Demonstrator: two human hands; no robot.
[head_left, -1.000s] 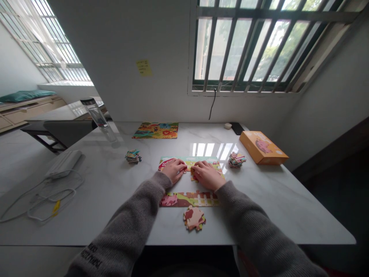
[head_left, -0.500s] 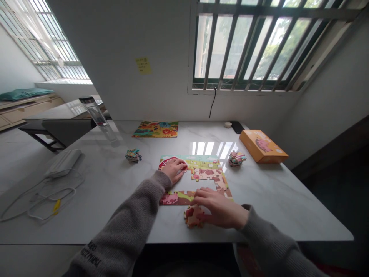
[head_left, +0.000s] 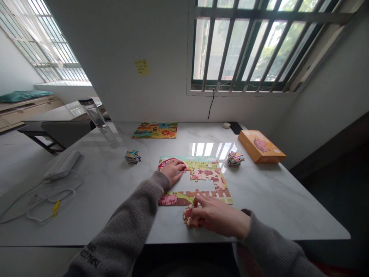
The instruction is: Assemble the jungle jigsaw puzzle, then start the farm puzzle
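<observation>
A partly joined farm jigsaw puzzle (head_left: 206, 174) lies flat on the table, with a red barn, a spotted cow and a fence on it; bare table shows through a gap in its middle. My left hand (head_left: 173, 170) rests palm down on its upper left part, fingers stretched and lying on the pieces. At the near edge, the fingers of my right hand (head_left: 211, 215) are curled down and closed at the top of a small pile of puzzle pieces (head_left: 188, 216). The hand covers much of that pile, and the fingertips are partly hidden.
Two other stacks of puzzle pieces stand left (head_left: 132, 157) and right (head_left: 235, 159). Behind lies an animal picture board (head_left: 155, 130). An orange box (head_left: 261, 146), a dark phone (head_left: 236, 127), a clear bottle (head_left: 98, 119) and a white power bank (head_left: 63, 164) with cable surround the puzzle.
My right hand's fingers have curled inward and closed on the pile of pieces, covering more of it. My left hand stays on the puzzle. The view has shifted slightly.
</observation>
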